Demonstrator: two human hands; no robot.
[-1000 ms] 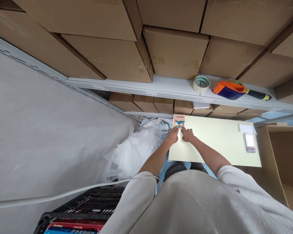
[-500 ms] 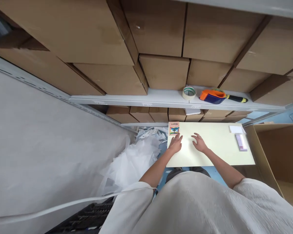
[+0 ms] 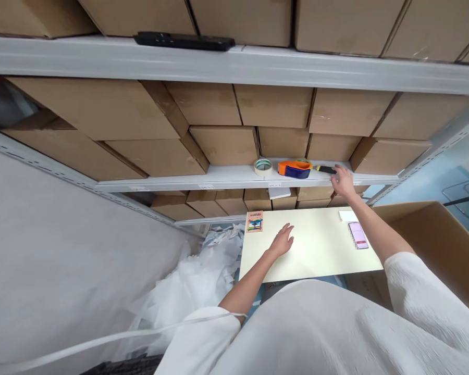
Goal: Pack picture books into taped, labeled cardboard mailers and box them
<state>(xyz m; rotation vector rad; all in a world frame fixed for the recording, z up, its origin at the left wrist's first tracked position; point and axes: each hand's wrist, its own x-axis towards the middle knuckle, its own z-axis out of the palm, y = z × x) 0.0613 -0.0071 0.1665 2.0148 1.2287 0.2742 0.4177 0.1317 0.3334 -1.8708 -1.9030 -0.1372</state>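
Observation:
My right hand point(image 3: 342, 181) reaches up to the middle shelf, its fingers closed round the far right end of a black-and-yellow utility knife point(image 3: 325, 169). That knife lies beside an orange-and-blue tape dispenser point(image 3: 296, 169), and a roll of tape point(image 3: 263, 166) stands to the left of it. My left hand point(image 3: 282, 240) holds nothing; its fingers are apart, over the pale yellow board point(image 3: 312, 260). On the board's far left corner is a small pink booklet point(image 3: 254, 222) with a tree picture. A phone point(image 3: 358, 235) and a white card point(image 3: 347, 215) lie on the board's right side.
Brown cardboard boxes point(image 3: 222, 146) fill the grey metal shelves. An open carton point(image 3: 433, 245) stands right of the board. White plastic wrapping point(image 3: 195, 281) is heaped on the left beside the wall. A black bar-shaped object point(image 3: 183, 41) sits on the upper shelf edge.
My right hand has gone from above the board up and right to the utility knife on the shelf. My left hand has moved right, away from the booklet. The view has tilted up and turned right.

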